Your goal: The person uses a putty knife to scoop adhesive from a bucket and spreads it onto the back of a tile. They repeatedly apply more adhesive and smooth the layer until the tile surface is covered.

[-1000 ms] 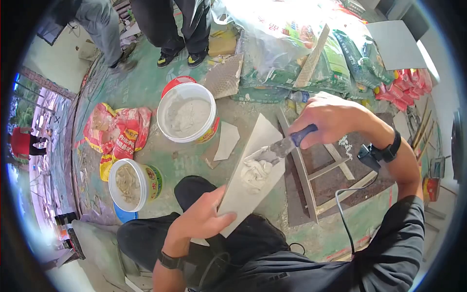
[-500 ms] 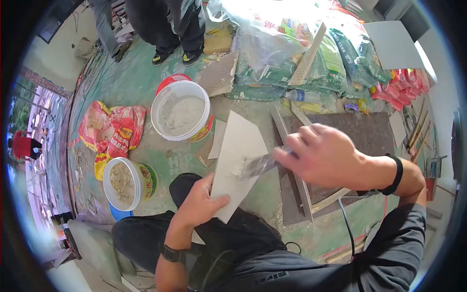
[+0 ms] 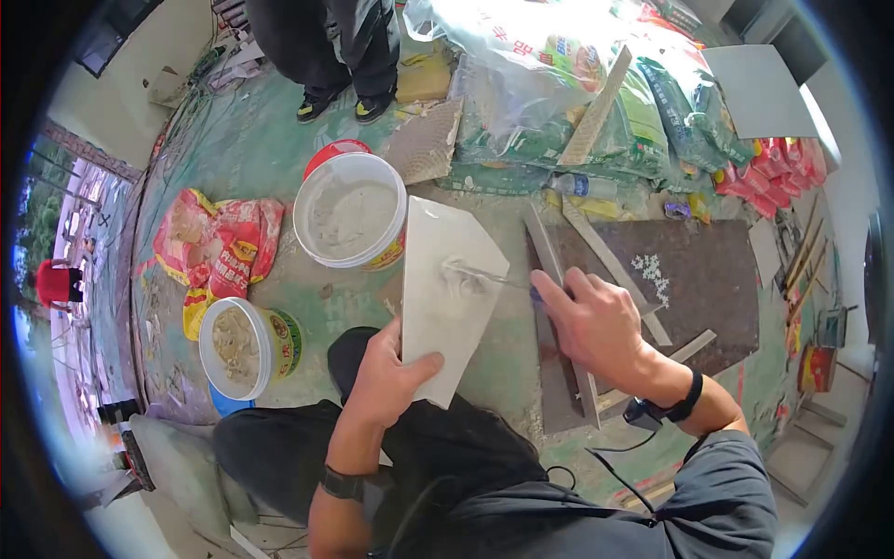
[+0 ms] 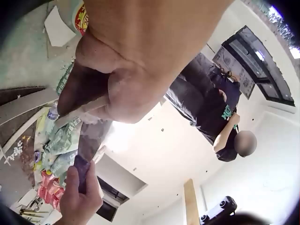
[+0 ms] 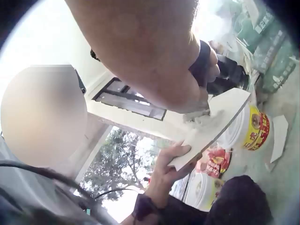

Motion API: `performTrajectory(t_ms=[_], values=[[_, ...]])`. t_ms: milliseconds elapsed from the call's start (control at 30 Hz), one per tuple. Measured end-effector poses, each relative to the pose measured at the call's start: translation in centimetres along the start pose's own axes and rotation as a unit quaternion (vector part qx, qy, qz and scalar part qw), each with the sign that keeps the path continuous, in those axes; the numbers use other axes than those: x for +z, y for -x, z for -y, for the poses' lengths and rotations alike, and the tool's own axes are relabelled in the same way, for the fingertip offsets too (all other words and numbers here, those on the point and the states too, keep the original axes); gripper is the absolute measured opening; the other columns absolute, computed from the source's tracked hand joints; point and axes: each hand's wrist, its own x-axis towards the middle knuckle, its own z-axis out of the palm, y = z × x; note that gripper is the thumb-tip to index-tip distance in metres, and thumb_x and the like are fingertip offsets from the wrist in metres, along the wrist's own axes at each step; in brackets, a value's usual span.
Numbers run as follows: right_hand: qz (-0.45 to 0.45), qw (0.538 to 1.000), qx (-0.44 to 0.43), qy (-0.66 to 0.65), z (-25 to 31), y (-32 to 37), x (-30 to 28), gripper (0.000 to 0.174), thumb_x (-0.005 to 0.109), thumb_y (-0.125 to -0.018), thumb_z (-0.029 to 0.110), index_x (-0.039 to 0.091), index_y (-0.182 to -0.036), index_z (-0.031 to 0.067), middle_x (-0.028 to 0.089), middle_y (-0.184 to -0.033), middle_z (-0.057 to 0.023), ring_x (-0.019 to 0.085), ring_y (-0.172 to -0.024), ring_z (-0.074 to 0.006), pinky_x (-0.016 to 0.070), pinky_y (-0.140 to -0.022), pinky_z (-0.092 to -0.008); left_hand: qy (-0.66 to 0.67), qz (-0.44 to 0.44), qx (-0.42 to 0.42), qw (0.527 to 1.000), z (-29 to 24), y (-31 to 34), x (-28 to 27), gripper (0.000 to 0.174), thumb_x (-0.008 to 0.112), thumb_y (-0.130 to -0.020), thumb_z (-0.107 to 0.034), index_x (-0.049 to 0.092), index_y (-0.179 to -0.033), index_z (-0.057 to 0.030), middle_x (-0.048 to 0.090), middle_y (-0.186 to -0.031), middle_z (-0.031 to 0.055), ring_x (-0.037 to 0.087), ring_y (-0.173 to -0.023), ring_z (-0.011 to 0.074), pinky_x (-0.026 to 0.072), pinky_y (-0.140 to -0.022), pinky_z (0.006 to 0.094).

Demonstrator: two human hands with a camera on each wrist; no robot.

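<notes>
My left hand grips the near edge of a pale cut tile, thumb on top, and holds it up over my knee. My right hand is curled round the blue handle of a putty knife. Its blade tip lies on the tile's upper part, in a small smear of grey mortar. In the right wrist view the tile slants up from the left hand to the knife. In the left wrist view the right hand holds the dark handle below the left palm.
A white bucket of mortar stands just beyond the tile, with a smaller tub and a red bag to the left. At the right lies a dark slab with wooden strips. Cement bags are piled behind, and a person's legs stand at the back.
My right hand has dropped from above the tile to its right side, and the knife now lies flatter. The mortar lump on the tile is down to a thin smear. The tile has turned toward the bucket.
</notes>
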Motion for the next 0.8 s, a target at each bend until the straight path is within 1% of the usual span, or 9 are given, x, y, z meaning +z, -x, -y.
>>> performTrajectory(t_ms=[133,167,367,433,500,533,633,700,800], values=[[0.061,0.996,-0.017,-0.056,1.0,2.4,-1.9,0.051,0.071,-0.078,0.01,0.062,-0.129,0.0112,0.058,-0.083,-0.0095,0.067,-0.072,-0.0293,0.0555,-0.063,-0.0414,0.02,-0.032,0.001,0.999,-0.2,0.5,-0.6,0.052,0.07,-0.084,0.001,0.057,-0.134,0.0079,0.071,-0.119,0.013,0.069,-0.104,0.0182,0.0538,-0.094,0.0332],[0.035,0.996,-0.015,-0.082,2.0,2.6,-2.0,0.04,0.074,-0.085,0.013,0.064,-0.122,0.009,0.057,-0.082,-0.0091,0.066,-0.072,-0.0305,0.0536,-0.06,-0.0421,0.02,-0.031,-0.002,0.999,-0.2,0.3,-0.3,0.052,0.07,-0.084,0.001,0.057,-0.134,0.0079,0.071,-0.119,0.013,0.069,-0.104,0.0182,0.0538,-0.094,0.0332],[-0.031,0.996,0.027,-0.076,1.1,-0.1,-0.1,0.046,0.076,-0.082,0.012,0.065,-0.126,0.0074,0.058,-0.083,-0.0102,0.066,-0.071,-0.0315,0.0528,-0.06,-0.0438,0.029,-0.044,0.02,0.998,-0.5,0.8,0.0,0.05,0.069,-0.084,0.003,0.057,-0.133,0.0076,0.071,-0.119,0.0128,0.069,-0.104,0.0182,0.0544,-0.093,0.0335],[0.035,0.991,-0.001,-0.128,1.7,1.4,-1.5,0.04,0.07,-0.085,0.01,0.06,-0.123,0.0088,0.059,-0.081,-0.0108,0.069,-0.069,-0.0311,0.0528,-0.057,-0.0457,0.028,-0.052,0.017,0.998,-0.5,0.9,-0.5,0.051,0.07,-0.084,0.003,0.058,-0.133,0.0073,0.07,-0.12,0.0126,0.068,-0.105,0.0182,0.0539,-0.094,0.0336],[0.026,0.991,-0.002,-0.133,3.0,1.4,-1.4,0.035,0.07,-0.088,0.012,0.06,-0.121,0.008,0.06,-0.081,-0.0121,0.067,-0.067,-0.0333,0.0523,-0.057,-0.0458,-0.03,-0.052,-0.003,0.998,-1.1,0.9,0.3,0.053,0.071,-0.083,0.002,0.058,-0.134,0.0072,0.07,-0.12,0.0125,0.068,-0.105,0.0186,0.0538,-0.094,0.0336],[0.001,0.99,0.012,-0.144,2.8,0.3,-0.8,0.034,0.07,-0.088,0.013,0.06,-0.12,0.008,0.06,-0.082,-0.0122,0.067,-0.067,-0.0339,0.0522,-0.057,-0.0461,0.02,-0.048,0.024,0.998,-0.3,0.6,0.7,0.054,0.072,-0.083,0.001,0.057,-0.134,0.0078,0.07,-0.12,0.0126,0.068,-0.105,0.0186,0.0537,-0.094,0.0336],[-0.035,0.992,0.033,-0.117,1.2,-0.7,-0.1,0.033,0.072,-0.088,0.015,0.061,-0.119,0.0085,0.06,-0.082,-0.0122,0.067,-0.067,-0.0354,0.0517,-0.058,-0.0474,0.03,-0.039,0.021,0.999,-0.4,0.9,0.1,0.048,0.068,-0.086,0.003,0.059,-0.133,0.0073,0.071,-0.12,0.0114,0.067,-0.105,0.0167,0.0522,-0.095,0.0329],[0.045,0.989,0.025,-0.139,0.4,0.4,-1.5,0.035,0.072,-0.089,0.015,0.06,-0.121,0.009,0.06,-0.082,-0.012,0.067,-0.068,-0.0354,0.0524,-0.059,-0.0477,0.061,-0.052,0.022,0.997,-0.2,1.1,-1.1,0.052,0.07,-0.084,0.001,0.057,-0.134,0.0079,0.07,-0.12,0.0124,0.067,-0.105,0.018,0.0533,-0.094,0.0335],[0.064,0.986,-0.013,-0.155,2.1,1.2,-2.1,0.036,0.071,-0.09,0.017,0.059,-0.123,0.0076,0.061,-0.08,-0.0127,0.067,-0.068,-0.0359,0.0535,-0.059,-0.0465,0.055,-0.054,0.0,0.997,0.0,1.3,-1.1,0.056,0.072,-0.082,0.0,0.056,-0.135,0.0085,0.07,-0.12,0.0136,0.069,-0.105,0.0201,0.0547,-0.093,0.0343]])
